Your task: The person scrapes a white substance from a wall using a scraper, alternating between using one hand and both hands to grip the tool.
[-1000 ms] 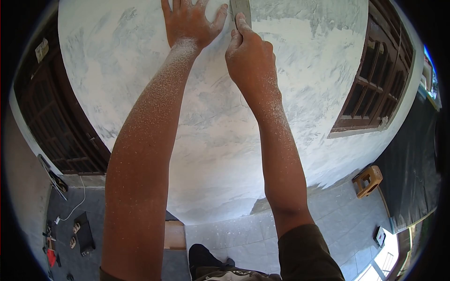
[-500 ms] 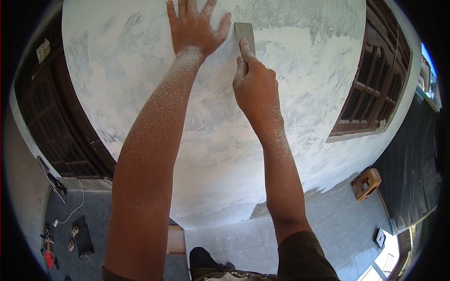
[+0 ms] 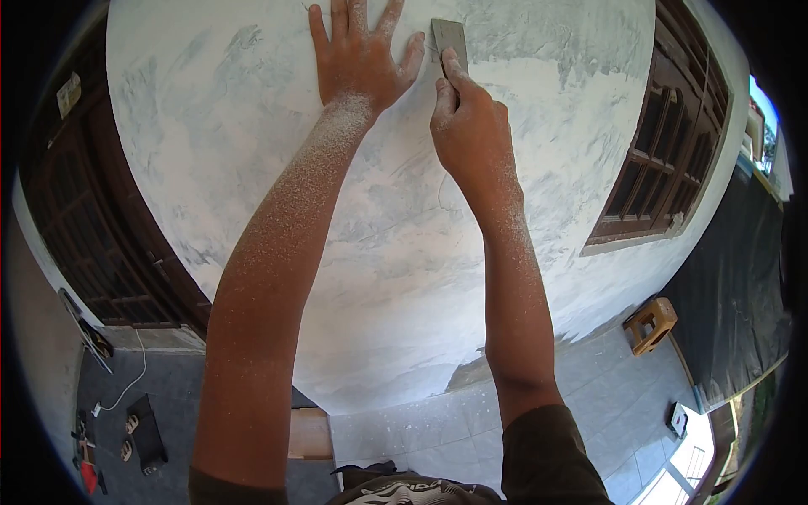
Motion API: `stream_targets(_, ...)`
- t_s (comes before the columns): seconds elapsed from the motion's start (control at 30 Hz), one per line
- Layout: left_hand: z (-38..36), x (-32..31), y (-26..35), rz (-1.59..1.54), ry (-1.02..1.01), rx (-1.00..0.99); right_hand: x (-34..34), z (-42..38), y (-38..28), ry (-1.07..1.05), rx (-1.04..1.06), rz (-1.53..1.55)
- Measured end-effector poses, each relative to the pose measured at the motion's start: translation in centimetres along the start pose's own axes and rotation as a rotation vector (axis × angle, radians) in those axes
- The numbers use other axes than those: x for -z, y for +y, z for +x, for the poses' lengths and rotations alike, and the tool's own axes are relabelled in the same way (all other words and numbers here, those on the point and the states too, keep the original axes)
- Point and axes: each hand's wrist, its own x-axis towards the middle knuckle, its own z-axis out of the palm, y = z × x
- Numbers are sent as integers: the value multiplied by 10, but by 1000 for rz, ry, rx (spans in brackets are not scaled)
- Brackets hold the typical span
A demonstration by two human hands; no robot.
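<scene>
**Hands high on a dusty wall, blade laid flat**

Left hand lies open against the plastered wall, fingers spread and palm flat, its thumb reaching toward the scraper just to its right. It holds nothing; it only bears on the surface. White dust coats the wrist and runs down the forearm.

Right hand, just beside the left and slightly lower, is closed around the scraper's lower part, with the forefinger stretched up along the blade. The blade itself stands just above that hand's knuckles, flat against the wall, near the top of the view.

To do this stroke well, my judgement is that the blade should stay at a shallow angle so its corners do not dig in, with pressure coming evenly through the extended forefinger. The open left hand looks well placed as a brace (the reach is high, so balance matters), and short overlapping passes would suit the patchy grey-and-white surface.

Counted, left to right: one dark wooden door far left of the left hand; one pair of sandals on the floor well below it; two hands; one scraper; one brown window frame right of the right hand; one small wooden stool on the tiles below that.
</scene>
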Motion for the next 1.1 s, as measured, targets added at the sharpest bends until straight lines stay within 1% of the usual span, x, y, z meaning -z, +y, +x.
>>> stream_targets(0.1, 4, 0, -1, -13, -11, -8, 6, 5, -8, 22, 9, 14)
stream_targets(0.17, 1, 1, 0, -14, -35, -1, 4, -7, -3, -53, -48, -61)
stream_targets(0.2, 2, 0, 0, -4, -22, -7, 2, -8, -1, -57, -51, -66)
stream_targets(0.27, 2, 0, -1, 3, -16, -8, -3, -9, 3, 16, 25, 5)
stream_targets(0.4, 1, 0, 0, -21, -9, -15, 9, 10, -10, 33, 29, 19)
stream_targets(0.43, 2, 0, -1, -23, -6, -15, 7, 6, -5, 38, 26, 10)
stream_targets(0.5, 1, 0, 0, -35, -3, -13, -2, -5, 4, 92, 96, -77)
stream_targets(0.53, 1, -1, -1, -38, -1, -11, 0, -14, 2, -6, -9, -50)
stream_targets(0.57, 1, -1, -1, -38, 2, -8, -2, -14, 3, -5, -6, -52)
stream_targets(0.63, 1, -1, -1, -30, 9, -18, -6, -12, 5, 71, 79, -65)
stream_targets(0.77, 1, -1, -1, -15, 6, -24, 5, 19, -5, 84, 88, -28)
stream_targets(0.83, 0, -1, -1, -9, -4, -22, 9, 8, -5, 60, 56, -55)
stream_targets(0.9, 0, -2, 0, -7, 2, -19, 5, -9, 4, -8, -5, -58)
stream_targets(0.93, 1, -2, 0, -8, 11, -13, 0, -15, 8, 46, 43, -97)
stream_targets(1.1, 2, 2, 1, -15, -19, -10, 5, 18, 2, 67, 82, -42)
